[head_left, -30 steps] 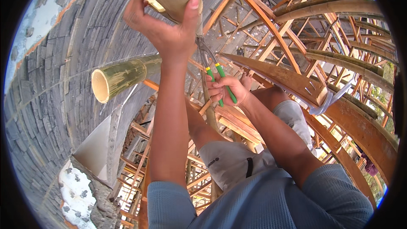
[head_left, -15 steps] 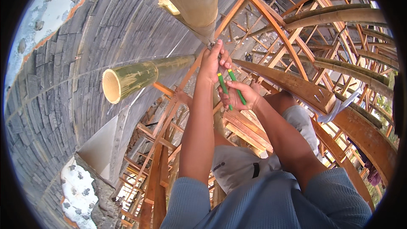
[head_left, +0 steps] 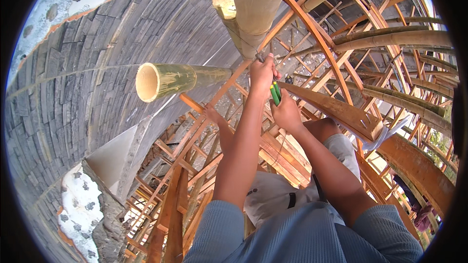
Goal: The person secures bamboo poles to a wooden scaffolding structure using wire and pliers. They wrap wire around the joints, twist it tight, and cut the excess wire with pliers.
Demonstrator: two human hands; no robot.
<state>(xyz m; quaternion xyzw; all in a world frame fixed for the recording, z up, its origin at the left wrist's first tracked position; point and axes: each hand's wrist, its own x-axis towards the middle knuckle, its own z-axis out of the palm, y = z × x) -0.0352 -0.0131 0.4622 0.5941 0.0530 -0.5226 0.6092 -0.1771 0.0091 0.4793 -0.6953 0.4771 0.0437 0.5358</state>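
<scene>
My left hand [head_left: 262, 74] is raised to the underside of a thick upright bamboo pole [head_left: 256, 5], its fingers closed at the metal jaws of green-handled pliers [head_left: 275, 92]. Just below it, my right hand [head_left: 286, 113] is wrapped around the green handles. The plier jaws sit where the thick pole meets a slanted wooden beam [head_left: 336, 109]. A horizontal bamboo pole with a hollow cut end [head_left: 168, 80] sticks out to the left of my hands. What the jaws grip is hidden by my fingers.
A curved grey block wall [head_left: 87, 78] fills the left side. Below and to the right spreads a lattice of orange wooden scaffolding [head_left: 195, 180] and curved bamboo ribs [head_left: 390, 39]. My bent knees in grey shorts [head_left: 273, 195] rest over the framework, high above the ground.
My left hand has let go of the thick pole's end and come down to the pliers. Both hands now meet at the joint, and the view has tilted.
</scene>
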